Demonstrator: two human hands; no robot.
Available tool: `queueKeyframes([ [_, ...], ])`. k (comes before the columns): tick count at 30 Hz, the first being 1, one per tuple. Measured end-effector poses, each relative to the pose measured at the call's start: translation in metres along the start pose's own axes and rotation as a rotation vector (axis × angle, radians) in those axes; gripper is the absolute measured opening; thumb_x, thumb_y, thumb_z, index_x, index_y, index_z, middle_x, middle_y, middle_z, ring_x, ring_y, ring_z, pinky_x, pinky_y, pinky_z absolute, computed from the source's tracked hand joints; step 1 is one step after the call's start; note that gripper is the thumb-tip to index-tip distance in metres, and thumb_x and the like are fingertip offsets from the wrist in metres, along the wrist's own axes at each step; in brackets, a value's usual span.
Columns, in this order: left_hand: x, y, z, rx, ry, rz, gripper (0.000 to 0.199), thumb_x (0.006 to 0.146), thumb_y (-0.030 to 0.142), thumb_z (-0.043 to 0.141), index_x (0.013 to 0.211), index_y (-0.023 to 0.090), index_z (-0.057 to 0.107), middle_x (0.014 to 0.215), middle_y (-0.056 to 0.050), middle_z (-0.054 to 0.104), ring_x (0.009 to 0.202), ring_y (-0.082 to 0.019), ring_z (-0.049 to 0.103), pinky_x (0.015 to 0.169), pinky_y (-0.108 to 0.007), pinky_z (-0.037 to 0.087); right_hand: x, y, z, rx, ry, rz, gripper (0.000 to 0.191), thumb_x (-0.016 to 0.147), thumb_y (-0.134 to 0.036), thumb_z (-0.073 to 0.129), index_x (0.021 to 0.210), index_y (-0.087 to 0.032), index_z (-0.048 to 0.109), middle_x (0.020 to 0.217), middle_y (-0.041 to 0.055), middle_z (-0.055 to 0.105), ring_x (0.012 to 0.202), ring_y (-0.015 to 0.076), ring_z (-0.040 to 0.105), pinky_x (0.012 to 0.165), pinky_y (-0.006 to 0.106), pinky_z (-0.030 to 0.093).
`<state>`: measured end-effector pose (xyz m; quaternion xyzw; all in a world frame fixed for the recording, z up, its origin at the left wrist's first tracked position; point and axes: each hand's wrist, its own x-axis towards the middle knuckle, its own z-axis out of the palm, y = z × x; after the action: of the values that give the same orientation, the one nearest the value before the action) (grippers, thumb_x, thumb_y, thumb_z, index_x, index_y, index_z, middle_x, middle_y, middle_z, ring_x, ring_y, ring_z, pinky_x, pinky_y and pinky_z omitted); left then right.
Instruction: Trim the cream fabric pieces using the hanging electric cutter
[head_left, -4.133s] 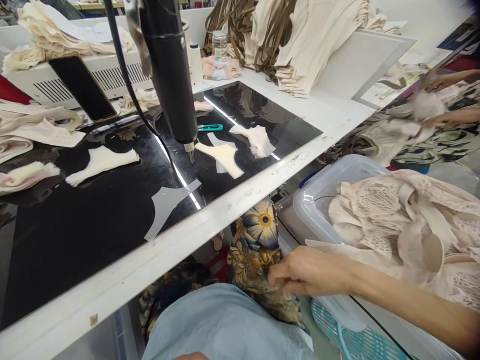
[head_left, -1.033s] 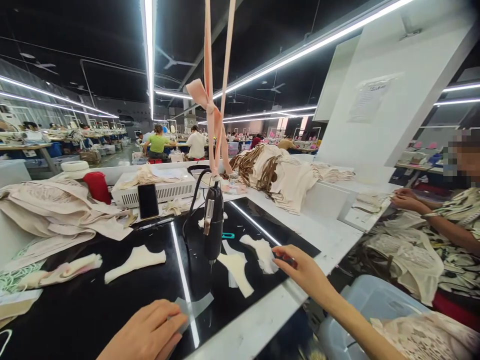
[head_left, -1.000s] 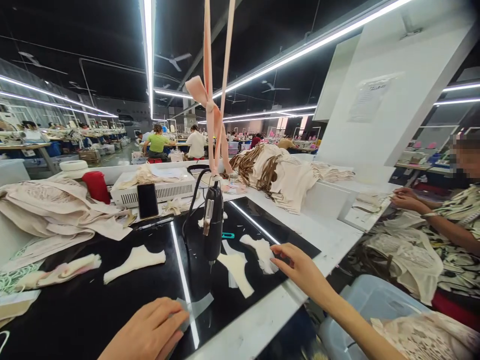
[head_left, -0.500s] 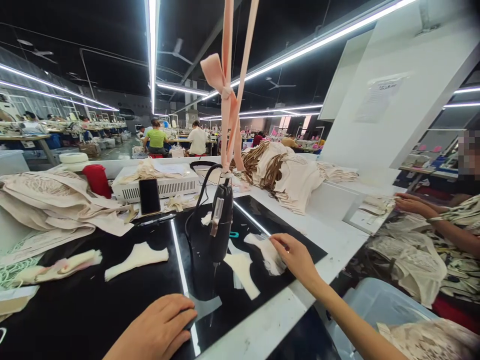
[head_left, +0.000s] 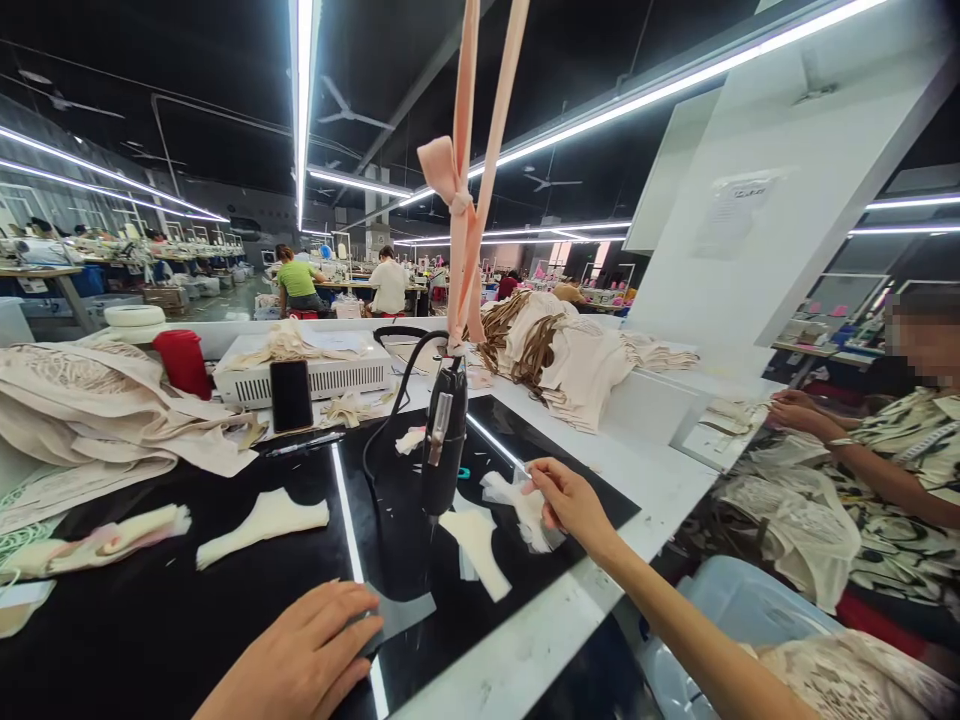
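Observation:
My left hand lies with fingers outstretched on a translucent curved piece on the black work surface. The fingers of my right hand are pinched on the upper edge of a stack of sheer white fabric pieces. Between my hands, a black corded hand tool with a thin tip hangs from a knotted pink strap. Beside it lies a cream fabric piece over a pale translucent strip. Another cream fabric piece is further left.
A white vented box, a phone and a red cone stand behind. Cream garments are heaped at left and back right. A co-worker's hands are at right, above a clear plastic bin.
The view has shifted slightly. My right hand has curled its fingers closer on the sheer white pieces; my left hand remains on the translucent piece.

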<state>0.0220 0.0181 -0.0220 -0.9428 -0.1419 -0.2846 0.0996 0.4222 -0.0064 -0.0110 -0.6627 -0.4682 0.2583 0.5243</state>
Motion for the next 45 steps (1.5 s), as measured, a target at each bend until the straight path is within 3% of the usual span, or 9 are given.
queueKeyframes([
  [7, 0.017, 0.011, 0.012, -0.033, 0.087, 0.146, 0.027, 0.107, 0.027, 0.044, 0.113, 0.024, 0.070, 0.109, 0.001, 0.078, 0.103, -0.014, 0.075, 0.102, -0.021, 0.056, -0.001, -0.001, -0.004, 0.118, 0.019, 0.066, 0.028, 0.104, -0.040, 0.059, 0.113, -0.015, 0.063, 0.086, -0.0006, 0.065, 0.055, 0.0071, 0.056, 0.047, 0.019, 0.048],
  [12, 0.048, 0.034, 0.021, -0.130, 0.032, 0.107, 0.023, 0.104, 0.016, 0.048, 0.114, 0.020, 0.068, 0.111, -0.002, 0.077, 0.107, -0.017, 0.073, 0.099, -0.025, 0.058, -0.004, -0.001, -0.006, 0.189, -0.013, 0.136, 0.027, 0.103, -0.040, 0.060, 0.114, -0.015, 0.063, 0.088, 0.0000, 0.065, 0.058, 0.0083, 0.058, 0.050, 0.021, 0.051],
  [16, 0.086, 0.053, 0.048, -0.229, -0.091, 0.135, 0.026, 0.098, 0.012, 0.057, 0.122, 0.017, 0.065, 0.125, -0.006, 0.074, 0.117, -0.022, 0.069, 0.103, -0.032, 0.055, -0.004, -0.001, -0.004, 0.233, 0.000, 0.159, 0.027, 0.102, -0.039, 0.061, 0.115, -0.015, 0.063, 0.093, 0.0016, 0.067, 0.065, 0.0104, 0.062, 0.055, 0.023, 0.055],
  [23, 0.173, 0.069, 0.100, -0.279, -0.242, -0.043, 0.027, 0.101, 0.023, 0.060, 0.126, 0.013, 0.064, 0.137, -0.014, 0.066, 0.127, -0.029, 0.063, 0.109, -0.043, 0.051, -0.002, -0.003, -0.004, 0.288, -0.001, 0.148, 0.027, 0.102, -0.038, 0.062, 0.115, -0.015, 0.064, 0.094, 0.0020, 0.067, 0.067, 0.0110, 0.063, 0.057, 0.024, 0.056],
  [27, 0.200, 0.068, 0.117, -0.289, -0.298, -0.112, 0.039, 0.100, 0.027, 0.063, 0.134, 0.007, 0.059, 0.147, -0.023, 0.056, 0.139, -0.035, 0.052, 0.116, -0.050, 0.043, -0.004, -0.002, -0.005, 0.328, -0.011, 0.131, 0.024, 0.102, -0.037, 0.061, 0.111, -0.014, 0.064, 0.087, -0.0002, 0.065, 0.059, 0.0082, 0.059, 0.050, 0.020, 0.051],
  [31, 0.204, 0.063, 0.124, -0.310, -0.335, -0.186, 0.040, 0.101, 0.027, 0.060, 0.135, 0.006, 0.059, 0.140, -0.024, 0.061, 0.134, -0.040, 0.055, 0.113, -0.055, 0.043, -0.007, -0.007, -0.007, 0.391, -0.016, 0.090, 0.024, 0.102, -0.038, 0.062, 0.106, -0.014, 0.063, 0.077, -0.0041, 0.061, 0.045, 0.0032, 0.043, 0.038, 0.015, 0.034],
  [37, 0.201, 0.058, 0.121, -0.396, -0.356, -0.223, 0.040, 0.099, 0.024, 0.063, 0.136, 0.010, 0.059, 0.146, -0.023, 0.057, 0.139, -0.041, 0.051, 0.116, -0.059, 0.039, -0.021, -0.033, -0.016, 0.487, 0.016, -0.004, 0.055, 0.078, -0.068, 0.075, 0.102, -0.021, 0.060, 0.068, -0.0076, 0.053, 0.040, 0.0009, 0.028, 0.039, 0.017, 0.017],
  [40, 0.196, 0.058, 0.109, -0.459, -0.328, -0.242, 0.035, 0.099, 0.020, 0.061, 0.134, 0.012, 0.060, 0.145, -0.021, 0.059, 0.139, -0.038, 0.052, 0.119, -0.057, 0.036, -0.034, -0.045, -0.022, 0.445, -0.025, -0.003, 0.055, 0.075, -0.069, 0.076, 0.099, -0.022, 0.062, 0.062, -0.0087, 0.049, 0.039, 0.0021, 0.026, 0.040, 0.019, 0.015],
  [45, 0.165, 0.061, 0.071, -0.606, -0.270, -0.315, 0.036, 0.097, 0.017, 0.060, 0.133, 0.019, 0.061, 0.138, -0.010, 0.065, 0.130, -0.026, 0.060, 0.113, -0.038, 0.046, -0.057, -0.059, -0.030, 0.310, -0.174, 0.028, 0.051, 0.079, -0.068, 0.073, 0.094, -0.020, 0.064, 0.052, -0.0102, 0.041, 0.040, 0.0036, 0.024, 0.042, 0.020, 0.012],
])
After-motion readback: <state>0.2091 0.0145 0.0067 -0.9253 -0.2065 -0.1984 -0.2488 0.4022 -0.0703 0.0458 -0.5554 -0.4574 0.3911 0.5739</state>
